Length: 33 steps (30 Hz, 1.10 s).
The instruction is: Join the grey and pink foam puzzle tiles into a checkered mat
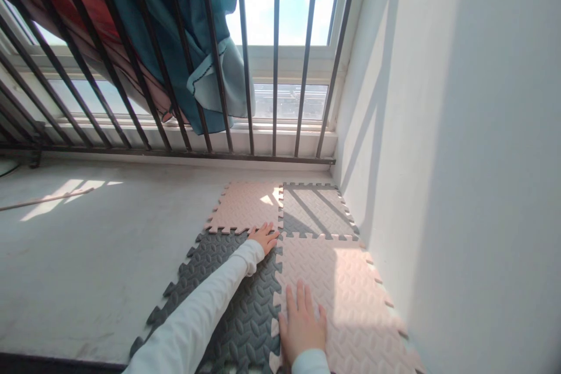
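My left hand (264,238) reaches forward with its fingers stretched out over the seam where a dark grey foam mat tile (248,315) meets the far pink foam tile (243,204). Flat on the near pink foam tile (350,298) rests my right hand (303,321), its fingers spread close to the tile's left edge. A lighter grey foam tile (315,210) lies at the far right in striped shadow. The tiles have jigsaw edges and a raised leaf pattern. My left forearm covers part of the dark tile.
A dark metal railing (245,156) runs along the far side below a window (289,0). Blue and red cloth (175,41) hangs behind its bars. A white wall (438,158) rises on the right. On the pale floor (87,257) at left lies a thin stick (48,198).
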Each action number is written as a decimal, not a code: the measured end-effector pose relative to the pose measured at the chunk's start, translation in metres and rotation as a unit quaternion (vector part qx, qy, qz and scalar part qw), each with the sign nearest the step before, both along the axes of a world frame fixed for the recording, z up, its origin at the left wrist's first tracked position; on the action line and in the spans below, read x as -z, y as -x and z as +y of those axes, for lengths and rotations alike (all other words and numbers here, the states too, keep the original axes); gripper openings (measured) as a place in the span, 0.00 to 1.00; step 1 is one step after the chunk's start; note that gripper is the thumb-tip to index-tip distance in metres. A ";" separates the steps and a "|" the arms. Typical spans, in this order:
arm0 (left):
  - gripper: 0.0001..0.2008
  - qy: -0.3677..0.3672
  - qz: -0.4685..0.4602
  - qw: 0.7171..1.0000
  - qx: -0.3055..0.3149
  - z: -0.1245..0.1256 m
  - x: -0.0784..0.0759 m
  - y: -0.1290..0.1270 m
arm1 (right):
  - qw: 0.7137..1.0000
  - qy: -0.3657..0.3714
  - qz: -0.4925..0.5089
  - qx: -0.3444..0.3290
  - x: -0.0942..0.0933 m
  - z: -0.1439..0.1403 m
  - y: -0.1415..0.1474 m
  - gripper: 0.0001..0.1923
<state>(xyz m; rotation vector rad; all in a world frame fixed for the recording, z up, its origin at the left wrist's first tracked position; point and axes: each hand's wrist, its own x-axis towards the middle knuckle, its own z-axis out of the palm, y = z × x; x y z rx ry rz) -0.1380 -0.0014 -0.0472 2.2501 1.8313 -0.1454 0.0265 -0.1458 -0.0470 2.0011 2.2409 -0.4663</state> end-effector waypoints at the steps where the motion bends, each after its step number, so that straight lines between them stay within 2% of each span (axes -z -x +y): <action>1: 0.21 0.011 -0.002 1.000 0.000 0.001 -0.002 0.000 | 1.000 -0.001 0.001 -0.001 0.001 0.000 0.000 0.27; 6: 0.25 -0.004 0.008 1.000 -0.016 -0.001 -0.003 -0.010 | 1.000 -0.018 0.010 -0.009 0.006 0.000 -0.003 0.26; 11: 0.27 -0.036 0.026 0.996 -0.077 -0.006 0.005 -0.022 | 0.999 -0.028 0.021 -0.010 0.014 -0.003 -0.006 0.26; 13: 0.27 -0.020 0.018 0.997 -0.069 -0.004 0.006 -0.019 | 0.999 -0.030 0.026 -0.014 0.015 -0.003 -0.007 0.26; 17: 0.25 -0.005 0.022 1.000 -0.001 -0.006 0.010 -0.006 | 1.000 -0.018 0.015 -0.007 0.008 -0.004 -0.006 0.27; 22: 0.30 -0.038 0.035 0.998 -0.033 -0.027 0.020 0.002 | 1.000 -0.009 0.001 0.000 -0.004 -0.005 -0.002 0.26; 25: 0.29 -0.031 0.026 0.998 -0.041 -0.034 0.017 0.004 | 1.000 -0.026 0.008 -0.007 0.003 -0.004 -0.004 0.26; 29: 0.28 -0.016 0.025 0.998 -0.049 -0.028 0.009 0.003 | 0.999 -0.037 0.014 -0.015 0.016 -0.002 -0.007 0.26; 33: 0.27 -0.009 0.034 0.998 -0.049 -0.019 0.004 0.001 | 0.999 -0.035 0.017 -0.017 0.016 -0.003 -0.008 0.26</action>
